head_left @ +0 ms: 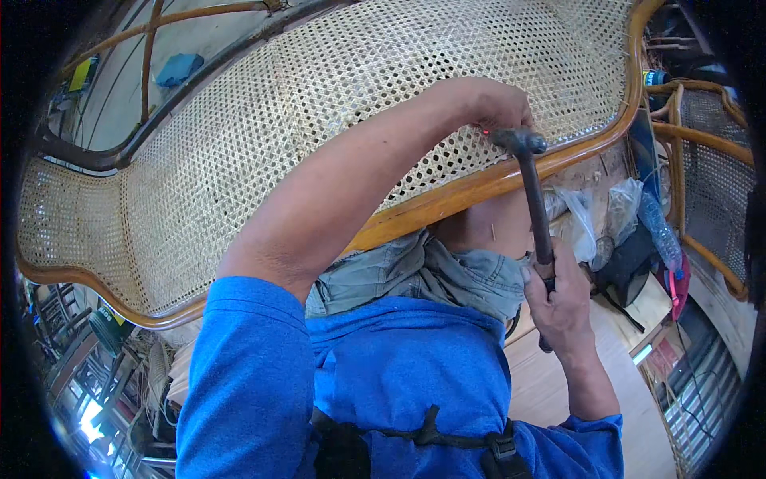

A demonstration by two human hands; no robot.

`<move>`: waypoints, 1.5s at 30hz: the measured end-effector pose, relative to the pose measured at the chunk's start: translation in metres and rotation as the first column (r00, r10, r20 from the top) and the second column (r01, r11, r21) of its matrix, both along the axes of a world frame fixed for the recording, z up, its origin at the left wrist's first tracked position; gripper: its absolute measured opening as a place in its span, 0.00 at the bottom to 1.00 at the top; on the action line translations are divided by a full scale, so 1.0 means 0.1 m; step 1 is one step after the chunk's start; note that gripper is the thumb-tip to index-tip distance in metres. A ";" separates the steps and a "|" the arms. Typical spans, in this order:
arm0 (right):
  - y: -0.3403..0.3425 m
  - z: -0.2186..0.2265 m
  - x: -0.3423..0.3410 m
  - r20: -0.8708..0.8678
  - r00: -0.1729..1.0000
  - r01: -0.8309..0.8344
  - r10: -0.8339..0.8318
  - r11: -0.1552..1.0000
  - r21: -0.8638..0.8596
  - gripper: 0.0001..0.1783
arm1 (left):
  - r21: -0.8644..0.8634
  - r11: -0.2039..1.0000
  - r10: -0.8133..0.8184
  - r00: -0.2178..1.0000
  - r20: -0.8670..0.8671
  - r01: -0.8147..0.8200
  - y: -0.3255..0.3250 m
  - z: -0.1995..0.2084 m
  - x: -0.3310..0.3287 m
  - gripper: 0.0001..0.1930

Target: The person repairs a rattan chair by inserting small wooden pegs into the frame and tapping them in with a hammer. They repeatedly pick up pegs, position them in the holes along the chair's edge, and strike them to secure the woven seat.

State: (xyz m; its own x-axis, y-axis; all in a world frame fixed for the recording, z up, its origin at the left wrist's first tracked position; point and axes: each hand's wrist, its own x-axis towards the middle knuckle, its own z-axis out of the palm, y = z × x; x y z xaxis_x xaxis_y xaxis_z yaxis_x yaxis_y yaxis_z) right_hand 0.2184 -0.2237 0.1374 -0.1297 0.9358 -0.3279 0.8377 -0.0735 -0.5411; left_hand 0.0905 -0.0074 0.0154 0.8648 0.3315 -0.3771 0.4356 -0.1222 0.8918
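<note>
My right hand (560, 307) is wrapped round the handle of a hammer (536, 203), which points away from me. The hammer's head is over the inner edge of a curved wooden frame (459, 194) with woven cane webbing (351, 104) stretched across it. My left hand (504, 105) bends down at the wrist onto the webbing, right beside the hammer head. Its fingers are curled and partly hidden; a tiny bit of red shows by them, but what they hold is too small to make out. The frame's near rail lies across in front of my lap.
Clear plastic bags (625, 203) and a dark bag (626, 267) lie at the right. Farther right stands another cane-panelled wooden frame (714, 172). A green container (109, 329) is at the lower left, near stacked furniture parts. A blue cloth-like piece (179, 69) lies at the far left.
</note>
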 end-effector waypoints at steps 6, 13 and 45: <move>-0.06 -0.33 0.05 0.138 0.985 -0.085 0.108 0.983 -0.163 0.14 | -0.003 0.999 -0.035 0.998 0.055 0.035 0.00 -0.07 0.01 0.10; -0.10 -0.26 -0.01 0.121 0.990 -0.064 0.077 0.992 -0.111 0.11 | -0.045 0.999 0.021 0.996 0.091 -0.017 -0.02 -0.12 0.00 0.10; -0.12 -0.52 -0.08 -0.012 0.996 0.083 -0.085 0.988 -0.130 0.12 | -0.561 0.603 0.598 0.787 -0.153 -0.567 -1.97 0.09 -0.52 0.14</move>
